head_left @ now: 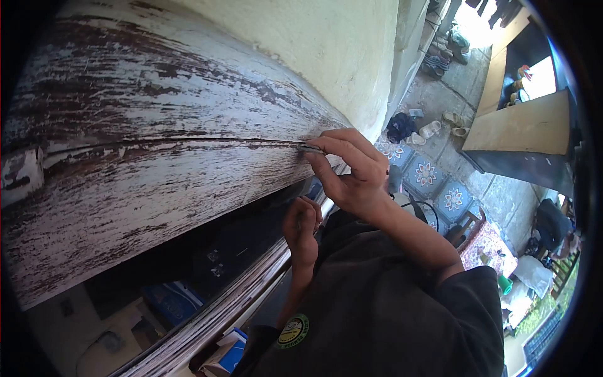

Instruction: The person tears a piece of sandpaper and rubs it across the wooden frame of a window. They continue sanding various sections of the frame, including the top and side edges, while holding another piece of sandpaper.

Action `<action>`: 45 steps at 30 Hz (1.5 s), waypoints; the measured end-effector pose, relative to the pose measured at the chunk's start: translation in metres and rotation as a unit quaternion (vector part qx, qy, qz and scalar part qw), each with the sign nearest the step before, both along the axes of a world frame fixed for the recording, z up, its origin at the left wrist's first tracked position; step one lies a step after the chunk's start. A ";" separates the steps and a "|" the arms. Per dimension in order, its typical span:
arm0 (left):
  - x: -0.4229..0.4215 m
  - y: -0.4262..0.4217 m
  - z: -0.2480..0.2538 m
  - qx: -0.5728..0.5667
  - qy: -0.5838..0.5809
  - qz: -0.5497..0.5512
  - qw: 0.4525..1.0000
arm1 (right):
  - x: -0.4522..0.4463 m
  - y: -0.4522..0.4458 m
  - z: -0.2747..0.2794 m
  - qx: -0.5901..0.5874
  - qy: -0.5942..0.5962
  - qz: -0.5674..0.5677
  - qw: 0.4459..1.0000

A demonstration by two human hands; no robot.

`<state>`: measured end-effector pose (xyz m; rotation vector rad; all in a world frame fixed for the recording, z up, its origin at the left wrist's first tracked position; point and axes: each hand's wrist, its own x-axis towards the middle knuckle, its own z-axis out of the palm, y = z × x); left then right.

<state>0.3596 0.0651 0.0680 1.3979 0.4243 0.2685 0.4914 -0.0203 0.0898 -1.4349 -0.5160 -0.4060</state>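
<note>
A long wooden frame [157, 94] with peeling white paint and dark wood showing through fills the upper left. A narrow groove [220, 139] runs along it. My right hand [355, 166] is at the frame's far end, thumb and fingers pinched on a small thin flat piece [312, 148] at the groove. What kind of piece it is, I cannot tell. Below it, my left hand [303, 226] hangs in front of my dark shirt, fingers curled in. Anything inside those fingers is hidden.
A cream wall [339, 50] meets the frame. Beneath the frame is a dark opening with a blue box [173, 301] inside. Shoes [430, 129] lie on the floor at right, near patterned tiles [424, 174] and a wooden cabinet [521, 129]. A cloth-covered item [487, 245] stands behind my right arm.
</note>
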 end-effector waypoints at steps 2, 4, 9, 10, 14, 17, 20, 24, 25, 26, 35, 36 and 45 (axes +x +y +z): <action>0.000 0.003 0.005 0.048 0.027 -0.009 0.998 | -0.001 0.003 -0.007 -0.010 -0.014 -0.034 0.999; -0.001 0.006 0.009 0.035 0.024 -0.024 0.999 | 0.000 0.005 -0.007 -0.011 -0.032 -0.057 0.998; -0.001 0.011 0.009 0.033 0.021 -0.067 0.997 | -0.001 0.008 -0.011 0.006 -0.045 -0.072 0.996; -0.001 0.011 0.008 0.045 0.025 -0.076 0.996 | -0.003 0.010 -0.014 0.013 -0.049 -0.076 0.996; -0.004 0.012 0.008 0.053 0.013 -0.095 0.994 | -0.004 0.016 -0.015 0.023 -0.061 -0.100 0.993; -0.008 0.012 0.010 0.060 0.028 -0.094 0.993 | -0.005 0.020 -0.003 0.050 -0.087 -0.100 0.990; -0.013 0.016 0.005 0.070 0.004 -0.100 0.993 | -0.009 0.026 -0.010 0.056 -0.081 -0.126 0.987; -0.010 0.014 0.003 0.086 -0.014 -0.098 0.991 | -0.011 0.026 -0.008 0.053 -0.050 -0.147 0.987; -0.008 0.013 0.005 0.089 -0.018 -0.103 0.991 | -0.011 0.026 -0.003 0.057 -0.049 -0.153 0.985; -0.006 0.012 0.006 0.091 -0.024 -0.107 0.990 | -0.010 0.027 -0.003 0.055 -0.051 -0.155 0.985; -0.001 0.011 0.008 0.050 -0.008 -0.106 0.993 | -0.006 0.028 0.006 0.062 -0.099 -0.167 0.979; -0.003 0.013 0.008 0.050 -0.005 -0.106 0.993 | -0.009 0.029 0.001 0.061 -0.092 -0.169 0.979; -0.002 0.017 0.008 0.089 -0.024 -0.089 0.992 | -0.009 0.030 -0.009 0.060 -0.106 -0.166 0.979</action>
